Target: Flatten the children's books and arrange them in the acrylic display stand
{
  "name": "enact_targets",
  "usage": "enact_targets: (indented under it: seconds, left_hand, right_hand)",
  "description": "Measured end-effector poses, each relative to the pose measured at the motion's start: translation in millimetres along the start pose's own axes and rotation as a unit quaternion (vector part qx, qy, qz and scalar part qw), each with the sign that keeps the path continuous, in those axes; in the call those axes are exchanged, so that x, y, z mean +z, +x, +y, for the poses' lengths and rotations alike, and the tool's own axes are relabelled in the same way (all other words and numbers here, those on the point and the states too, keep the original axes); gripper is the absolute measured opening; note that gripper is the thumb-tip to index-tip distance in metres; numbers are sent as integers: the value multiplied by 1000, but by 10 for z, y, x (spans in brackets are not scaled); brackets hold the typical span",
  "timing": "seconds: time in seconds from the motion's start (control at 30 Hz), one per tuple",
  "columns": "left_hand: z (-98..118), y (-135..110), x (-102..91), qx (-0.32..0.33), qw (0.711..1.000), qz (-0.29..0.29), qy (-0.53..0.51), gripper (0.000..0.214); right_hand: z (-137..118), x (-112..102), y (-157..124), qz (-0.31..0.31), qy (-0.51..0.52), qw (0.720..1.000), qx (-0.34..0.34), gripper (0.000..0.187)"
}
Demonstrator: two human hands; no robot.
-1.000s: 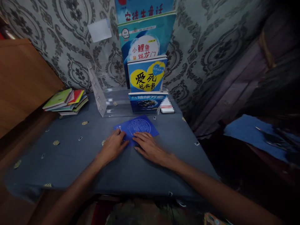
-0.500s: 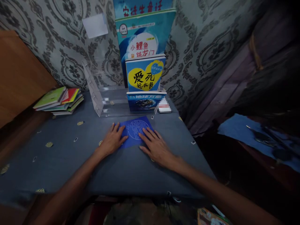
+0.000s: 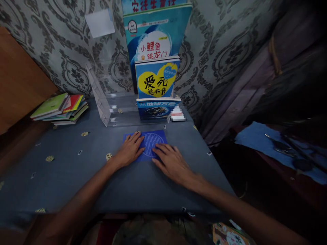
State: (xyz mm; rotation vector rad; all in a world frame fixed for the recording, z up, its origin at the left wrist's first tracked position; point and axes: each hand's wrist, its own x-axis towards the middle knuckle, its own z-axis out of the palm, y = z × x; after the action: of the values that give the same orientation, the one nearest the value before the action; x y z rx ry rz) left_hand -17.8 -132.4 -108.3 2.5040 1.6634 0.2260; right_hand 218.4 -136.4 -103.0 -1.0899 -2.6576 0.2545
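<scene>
A blue printed sheet (image 3: 149, 141) with a circle of white text lies flat on the dark tablecloth (image 3: 148, 190). Across its left part rests my left hand (image 3: 129, 148), palm down with the fingers stretched out. My right hand (image 3: 172, 161) lies over its lower right part, fingers extended and slightly spread. Neither hand grips anything. Both hands hide parts of the sheet's sides, and whether it is a single sheet or a thin booklet cannot be told.
Beyond the sheet stands a clear stepped rack (image 3: 102, 98) bearing upright books, among them a yellow-heart book (image 3: 155, 80). A stack of books (image 3: 61, 109) lies at the back left. A blue cloth (image 3: 255, 137) with dark objects is to the right.
The blue sheet has turned to lie straighter, its left side now reaching further left. My left hand has shifted slightly up and right; my right hand has moved a little down the sheet.
</scene>
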Motion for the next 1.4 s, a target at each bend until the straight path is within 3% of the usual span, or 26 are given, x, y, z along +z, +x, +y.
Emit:
enact_targets:
  seconds: [0.17,0.37,0.47,0.63,0.73,1.07,1.27,1.4]
  left_hand:
    - [45,-5,44,-4,1000,11,17,49]
    - [99,4,30,-7,999,18,34,51]
    - [153,-2,-1,-28,998,10,63,50]
    - [209,-60,-60,-132,982,9,134,56]
    - [201,-97,-94,-162,975,3,152,63]
    - [123,-117,-44,-140,979,29,148,67]
    - [78,-130,5,-127,980,67,140,68]
    - [91,-129,-18,-126,979,56,148,69]
  right_hand:
    - [46,126,447,15,73,996,-56,49]
    - [60,336,750,4,76,996,-41,53]
    - [95,372,739,12,78,996,-38,53]
    - [128,390,703,18,72,996,-47,52]
    - [118,390,706,13,56,997,-50,53]
    - [173,308,661,19,36,999,-16,53]
    - [427,207,567,32,50,998,12,46]
    - [675,139,564,37,130,991,0,41]
